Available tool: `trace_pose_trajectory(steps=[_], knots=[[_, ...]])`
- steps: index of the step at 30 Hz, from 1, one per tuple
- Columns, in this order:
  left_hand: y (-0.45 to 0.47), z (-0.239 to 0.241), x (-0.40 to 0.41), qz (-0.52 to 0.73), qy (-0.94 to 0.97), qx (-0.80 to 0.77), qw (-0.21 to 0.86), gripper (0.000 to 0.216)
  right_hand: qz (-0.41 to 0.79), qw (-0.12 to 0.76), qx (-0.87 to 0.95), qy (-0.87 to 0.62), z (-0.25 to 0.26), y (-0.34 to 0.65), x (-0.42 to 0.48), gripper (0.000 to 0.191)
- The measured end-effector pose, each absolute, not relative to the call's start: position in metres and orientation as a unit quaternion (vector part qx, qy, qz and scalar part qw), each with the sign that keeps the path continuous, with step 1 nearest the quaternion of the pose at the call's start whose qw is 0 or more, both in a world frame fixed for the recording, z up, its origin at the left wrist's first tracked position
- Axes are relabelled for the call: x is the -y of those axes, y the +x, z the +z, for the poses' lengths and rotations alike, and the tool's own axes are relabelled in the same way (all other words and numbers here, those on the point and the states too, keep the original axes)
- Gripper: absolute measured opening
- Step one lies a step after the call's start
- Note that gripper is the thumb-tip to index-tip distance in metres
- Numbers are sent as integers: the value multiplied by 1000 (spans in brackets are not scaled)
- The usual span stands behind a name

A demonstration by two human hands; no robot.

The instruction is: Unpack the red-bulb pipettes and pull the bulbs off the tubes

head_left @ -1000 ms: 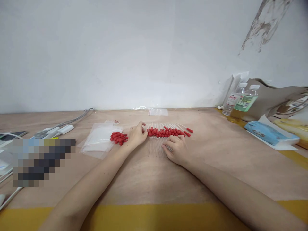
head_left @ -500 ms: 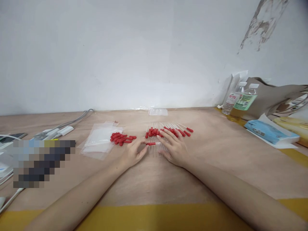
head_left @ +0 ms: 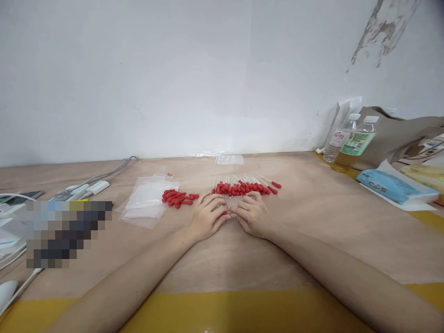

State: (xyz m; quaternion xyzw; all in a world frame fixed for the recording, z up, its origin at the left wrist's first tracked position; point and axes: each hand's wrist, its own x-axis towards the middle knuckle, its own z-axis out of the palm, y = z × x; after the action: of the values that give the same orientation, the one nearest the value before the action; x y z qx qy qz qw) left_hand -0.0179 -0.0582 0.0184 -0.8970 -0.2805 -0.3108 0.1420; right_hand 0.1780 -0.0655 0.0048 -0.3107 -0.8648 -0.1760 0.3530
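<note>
Left hand (head_left: 207, 215): palm down on the table (head_left: 222, 259), fingers curled inward, tips pinched on the red-bulb end of a dropper (head_left: 226, 212). Only a speck of red shows between the fingertips.

Right hand (head_left: 252, 214): palm down, fingers curled, tips meeting those of the left hand and pinched on the clear tube end of the same dropper. The dropper lies crosswise between the two hands, low over the table, mostly hidden by fingers.

Row of droppers (head_left: 244, 186): just beyond both hands, laid side by side, red bulbs in a band, clear tubes running toward and away from the person.

Loose red bulbs (head_left: 178, 198): small heap, left of the left hand.

Clear plastic bags (head_left: 144, 203): flat stack, touching the heap's left side.

Small clear bag (head_left: 229, 160): by the wall, behind the row.

Cables (head_left: 100, 178): far left.

Two bottles (head_left: 350, 141), brown paper bag (head_left: 398, 134), blue packet (head_left: 390, 187): far right, well apart from the hands.
</note>
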Motion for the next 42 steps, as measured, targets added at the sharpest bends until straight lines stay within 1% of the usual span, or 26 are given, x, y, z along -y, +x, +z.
trace_pose_trajectory(steps=[4, 13, 19, 21, 24, 26, 30, 34, 37, 41, 42], knots=[[-17, 24, 61, -271, -908, 287, 141, 18, -170, 371, 867, -287, 4, 177, 65, 23], [-23, 26, 69, -243, -918, 307, 63, 26, -252, 364, 870, -218, 7, 179, 70, 18], [-32, 35, 68, -230, -925, 303, 5, 28, -270, 354, 874, -192, 11, 192, 69, 21], [-43, 42, 63, -254, -908, 332, -4, 30, -256, 370, 863, -231, 12, 198, 66, 22], [-63, 53, 49, -312, -858, 409, -8, 34, -203, 395, 822, -357, 14, 202, 62, 22], [-75, 60, 39, -331, -828, 452, -5, 32, -164, 382, 807, -420, 14, 199, 60, 26], [-94, 64, 22, -320, -796, 513, 25, 27, -114, 351, 808, -460, 11, 185, 58, 30], [-103, 54, 12, -330, -759, 558, 59, 27, -71, 375, 789, -482, 6, 175, 52, 16], [-102, 44, 9, -321, -748, 576, 68, 30, -80, 382, 796, -463, 3, 170, 50, 14], [-96, 38, 11, -244, -763, 588, 113, 15, -119, 366, 809, -445, 4, 166, 54, 16], [-94, 38, 12, -223, -767, 588, 132, 16, -125, 357, 813, -443, 5, 165, 56, 15]])
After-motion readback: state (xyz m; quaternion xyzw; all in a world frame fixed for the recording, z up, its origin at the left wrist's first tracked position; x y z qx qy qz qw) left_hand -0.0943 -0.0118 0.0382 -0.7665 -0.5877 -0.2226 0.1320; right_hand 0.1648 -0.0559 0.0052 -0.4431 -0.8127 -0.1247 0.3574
